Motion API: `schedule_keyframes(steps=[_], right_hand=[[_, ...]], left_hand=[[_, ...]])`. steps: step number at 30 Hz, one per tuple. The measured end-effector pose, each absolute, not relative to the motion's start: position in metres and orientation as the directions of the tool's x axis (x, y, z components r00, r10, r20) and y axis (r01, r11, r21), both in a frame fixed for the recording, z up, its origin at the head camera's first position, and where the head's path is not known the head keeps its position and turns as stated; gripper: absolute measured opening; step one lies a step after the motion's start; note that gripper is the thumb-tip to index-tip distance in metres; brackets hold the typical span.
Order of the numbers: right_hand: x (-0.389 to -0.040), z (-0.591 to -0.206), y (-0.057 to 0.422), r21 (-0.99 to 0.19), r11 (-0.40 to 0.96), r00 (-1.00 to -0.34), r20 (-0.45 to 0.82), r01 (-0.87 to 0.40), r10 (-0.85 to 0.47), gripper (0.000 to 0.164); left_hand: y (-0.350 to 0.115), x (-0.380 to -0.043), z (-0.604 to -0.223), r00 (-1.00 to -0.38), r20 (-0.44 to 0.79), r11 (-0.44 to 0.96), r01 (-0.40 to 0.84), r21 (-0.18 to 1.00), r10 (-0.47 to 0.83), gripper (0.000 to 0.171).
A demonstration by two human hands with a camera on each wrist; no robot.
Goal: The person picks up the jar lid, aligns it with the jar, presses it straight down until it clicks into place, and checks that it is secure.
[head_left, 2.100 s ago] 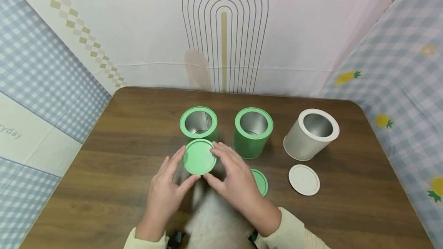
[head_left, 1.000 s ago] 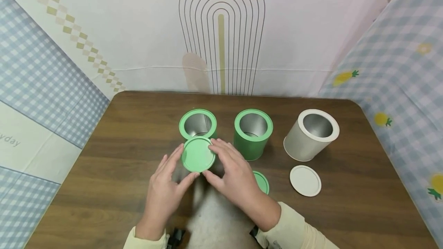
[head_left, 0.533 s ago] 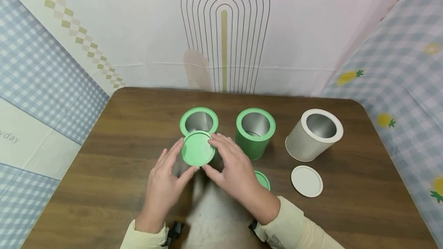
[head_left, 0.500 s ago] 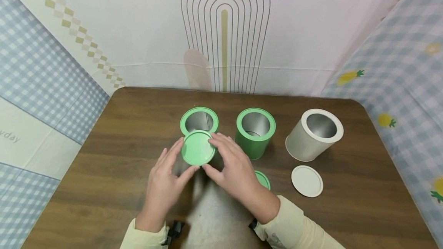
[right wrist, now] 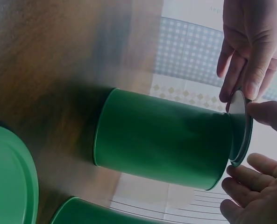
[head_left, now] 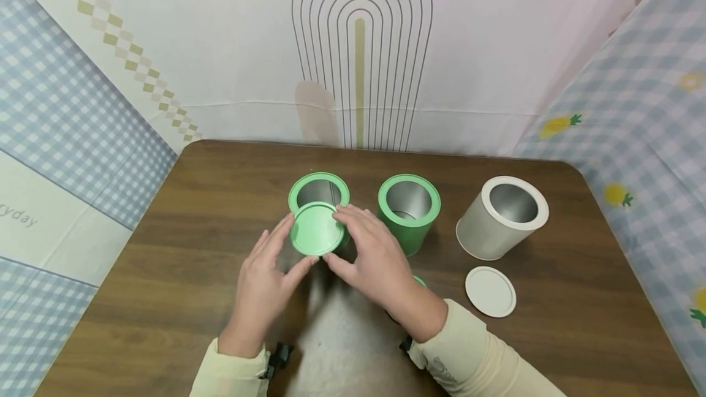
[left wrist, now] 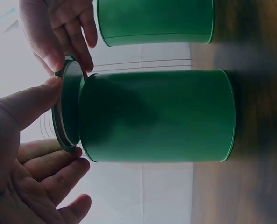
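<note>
A round light-green lid is held by its edge between both hands. My left hand grips its left side and near edge with fingers and thumb. On the opposite side, my right hand pinches it the same way. The lid overlaps the near rim of the left green can, which stands upright with its mouth uncovered at the back. Both wrist views show the lid tilted right at the can's top, its far edge by the rim. The can's front is hidden behind lid and hands in the head view.
To the right stand a second open green can and an open white can. A white lid lies before the white one. Another green lid lies on the wooden table, mostly hidden by the right forearm in the head view.
Both hands have carried the green lid forward, away from the body, so it now overlaps the left can's mouth more. The right forearm covers more of the lid on the table.
</note>
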State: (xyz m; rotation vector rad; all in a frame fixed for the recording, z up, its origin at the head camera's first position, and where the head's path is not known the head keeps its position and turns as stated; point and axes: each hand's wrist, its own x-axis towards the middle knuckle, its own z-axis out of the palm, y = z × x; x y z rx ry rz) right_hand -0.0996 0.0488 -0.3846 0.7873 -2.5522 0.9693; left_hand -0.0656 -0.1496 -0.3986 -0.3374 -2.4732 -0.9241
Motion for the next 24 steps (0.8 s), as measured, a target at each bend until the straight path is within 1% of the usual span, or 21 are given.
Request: schedule_keyframes(steps=[6, 14, 24], right_hand=[[-0.103, -0.382, 0.05, -0.523, 0.628, -0.816, 0.42, -0.576, -0.398, 0.06], [-0.108, -0.379, 0.049, -0.566, 0.624, -0.842, 0.366, -0.539, -0.395, 0.06], [-0.112, -0.375, 0.05, -0.562, 0.633, -0.847, 0.346, -0.532, -0.404, 0.06]], left_hand=[[-0.151, -0.067, -0.397, -0.859, 0.506, 0.745, 0.385, 0.545, 0.073, 0.078], [-0.152, -0.069, -0.398, -0.865, 0.497, 0.74, 0.376, 0.558, 0.064, 0.076], [-0.154, -0.074, -0.397, -0.859, 0.505, 0.748, 0.39, 0.538, 0.085, 0.075]])
